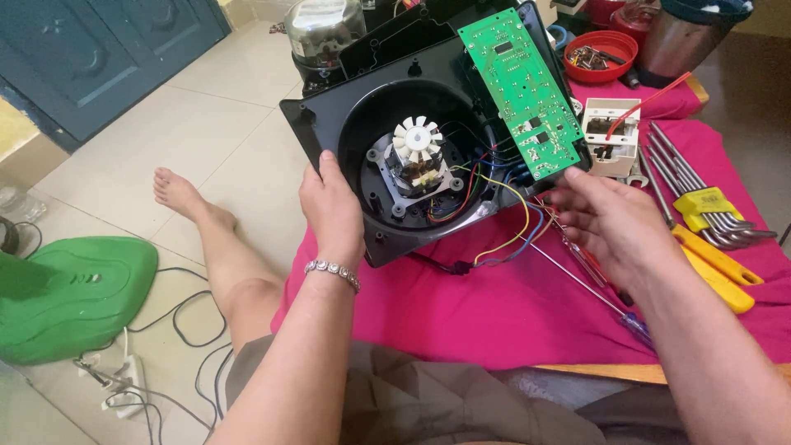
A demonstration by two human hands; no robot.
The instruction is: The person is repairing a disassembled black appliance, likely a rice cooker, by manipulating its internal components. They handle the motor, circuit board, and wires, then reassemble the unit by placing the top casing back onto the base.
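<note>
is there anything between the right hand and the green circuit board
Nothing visible blocks it. The right hand hovers just below the green circuit board, its fingertips near the board's lower corner. The coloured wires run to its left, not between them.

A pink cloth (pixel 511 305) covers the table at lower right, bearing hex keys (pixel 700 202), a screwdriver (pixel 589 288), a white part (pixel 611 136) and, at the top, a red bowl (pixel 601 56); a green cover (pixel 70 297) lies on the floor (pixel 165 132) at left.

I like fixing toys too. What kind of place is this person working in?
Probably a home repair corner. An opened black appliance housing with its green circuit board sits on a pink-covered table, beside hex keys and a red bowl of screws.
</note>
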